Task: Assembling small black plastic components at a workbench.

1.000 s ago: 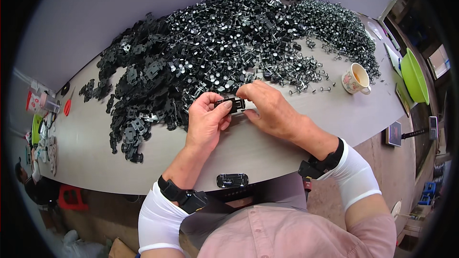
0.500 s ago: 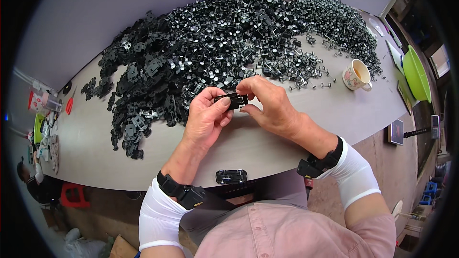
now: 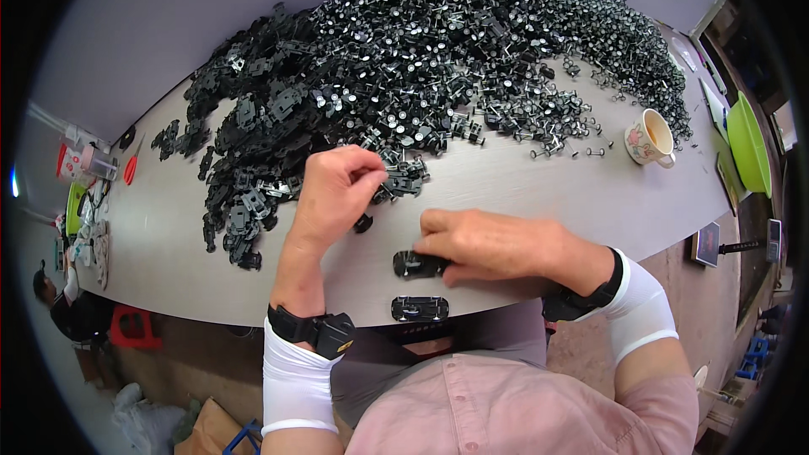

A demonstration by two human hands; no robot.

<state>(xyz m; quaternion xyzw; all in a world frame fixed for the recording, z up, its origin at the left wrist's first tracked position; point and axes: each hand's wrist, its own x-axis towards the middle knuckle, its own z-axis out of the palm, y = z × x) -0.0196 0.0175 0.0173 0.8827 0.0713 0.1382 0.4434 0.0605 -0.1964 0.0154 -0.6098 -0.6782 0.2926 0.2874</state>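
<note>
My right hand is low over the table near the front edge, its fingers closed on the right end of a black toy car chassis. Just below that lies another black toy car chassis with wheels, flat at the table edge. My left hand is at the near side of the heap, fingers curled in a pinch. Whatever is between them is hidden. Beside its fingertips are black chassis parts, and a small dark piece lies under the hand.
A big heap of black chassis parts and wheel axles covers the table's far side. A cup with a brownish drink stands right. Red scissors lie left. A green basin is far right. Another person sits at left.
My hands have parted. The right one brought the chassis down toward the table edge, above the one lying there; the left moved to the heap's near edge. The view shifted slightly.
</note>
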